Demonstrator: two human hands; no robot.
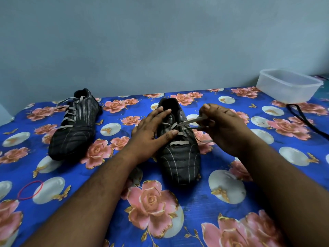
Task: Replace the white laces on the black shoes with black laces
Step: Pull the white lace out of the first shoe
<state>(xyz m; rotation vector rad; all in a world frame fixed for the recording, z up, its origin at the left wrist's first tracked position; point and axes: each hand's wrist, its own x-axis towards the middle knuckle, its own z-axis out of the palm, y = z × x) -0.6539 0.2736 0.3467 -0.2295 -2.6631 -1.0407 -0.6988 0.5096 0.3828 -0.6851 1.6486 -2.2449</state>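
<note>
On the floral-covered bench [195, 202], the black football boot [179, 157] at centre frame lies under the left hand [151, 129], whose straight fingers [162, 112] press its tongue. The right hand [224, 127], right of centre, pinches the white lace [193, 121] drawn out sideways from the eyelets. A hard tug could snag the lace or drag the boot if the left hand's pressure eases; the black lace [302, 118] waits at the right edge.

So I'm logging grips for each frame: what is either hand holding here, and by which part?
The right hand pinches the white lace of the near shoe along its loose end. The left hand holds nothing; it rests flat on that shoe.
</note>
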